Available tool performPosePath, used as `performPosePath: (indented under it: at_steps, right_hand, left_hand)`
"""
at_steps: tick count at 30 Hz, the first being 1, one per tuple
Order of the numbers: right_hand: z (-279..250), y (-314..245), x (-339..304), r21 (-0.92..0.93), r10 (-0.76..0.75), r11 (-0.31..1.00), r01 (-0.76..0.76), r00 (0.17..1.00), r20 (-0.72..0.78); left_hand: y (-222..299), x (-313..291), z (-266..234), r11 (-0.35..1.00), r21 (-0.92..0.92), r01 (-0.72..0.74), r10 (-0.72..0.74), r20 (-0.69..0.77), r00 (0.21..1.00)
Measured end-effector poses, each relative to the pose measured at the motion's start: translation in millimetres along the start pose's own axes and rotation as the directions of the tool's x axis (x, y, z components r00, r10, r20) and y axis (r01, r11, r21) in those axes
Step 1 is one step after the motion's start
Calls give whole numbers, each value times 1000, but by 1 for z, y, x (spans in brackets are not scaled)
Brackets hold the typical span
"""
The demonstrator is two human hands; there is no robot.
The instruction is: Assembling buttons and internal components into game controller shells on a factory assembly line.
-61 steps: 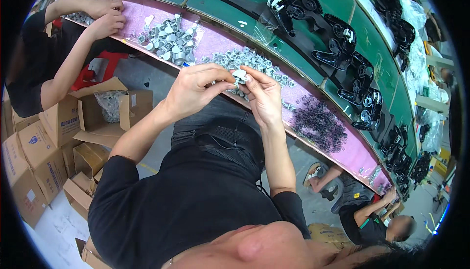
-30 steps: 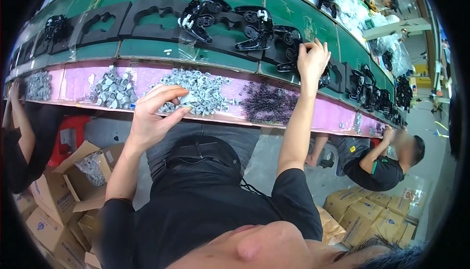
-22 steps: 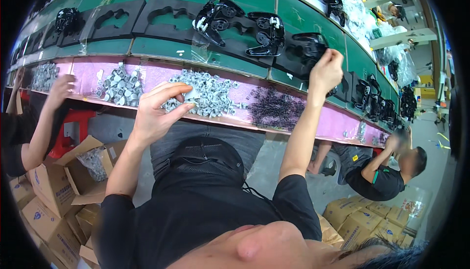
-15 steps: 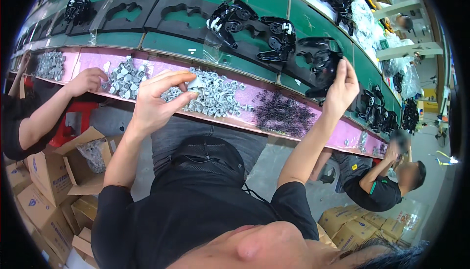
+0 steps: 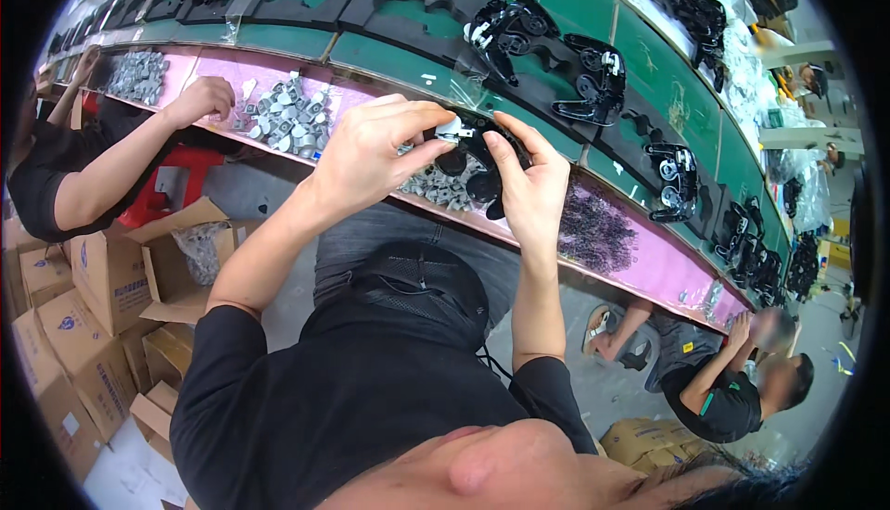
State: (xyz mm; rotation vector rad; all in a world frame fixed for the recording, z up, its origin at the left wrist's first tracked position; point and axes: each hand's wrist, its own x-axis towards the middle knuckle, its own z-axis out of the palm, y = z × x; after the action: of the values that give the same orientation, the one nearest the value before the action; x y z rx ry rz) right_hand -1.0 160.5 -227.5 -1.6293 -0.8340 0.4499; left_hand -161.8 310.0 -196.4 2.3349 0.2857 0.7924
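Observation:
My right hand [image 5: 533,181] grips a black game controller shell [image 5: 482,162] by its right side, thumb on top. My left hand [image 5: 371,144] pinches a small light-grey plastic button piece [image 5: 452,130] against the shell's upper left corner. Whether the piece is seated there I cannot tell. Both hands are held above the pink bench strip [image 5: 640,264]. Below the shell lies a heap of small grey plastic parts [image 5: 431,185], partly hidden by my hands. To the right of my right hand is a pile of tiny dark parts [image 5: 593,230].
Black foam trays [image 5: 380,5] on a green line [image 5: 371,57] run beyond the strip, some carrying controller shells [image 5: 593,83]. More grey parts [image 5: 292,119] lie at the left near a co-worker's hand [image 5: 206,100]. Cardboard boxes [image 5: 107,352] stand at lower left; another person [image 5: 714,385] sits right.
My right hand has brought the controller shell from the foam tray to in front of me. My left hand has moved right with the button piece, which now meets the shell.

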Motion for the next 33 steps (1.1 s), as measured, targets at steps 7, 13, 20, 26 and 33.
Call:
performPosePath:
  at_steps: [7, 13, 20, 26, 33]
  right_hand:
    - [22, -14, -10, -311, -248, 926, 216, 966, -68]
    - [35, -17, -11, -258, -237, 942, 216, 970, -53]
    - [22, -12, -14, 2, -30, 1000, 30, 997, 77]
    - [24, -3, -16, -66, 76, 996, -67, 988, 135]
    - [35, 7, -3, -17, 153, 988, -153, 965, 212]
  left_hand:
    - [-3, -4, -6, 987, -2, 159, -159, 75, 985]
    - [-11, -10, -9, 979, 201, -31, 33, -9, 999]
    - [-9, -9, -23, 980, 176, -98, 86, 74, 994]
    - [-26, -21, -19, 999, -40, -18, 27, 244, 969]
    - [-36, -28, -28, 1000, -5, 18, -17, 201, 979]
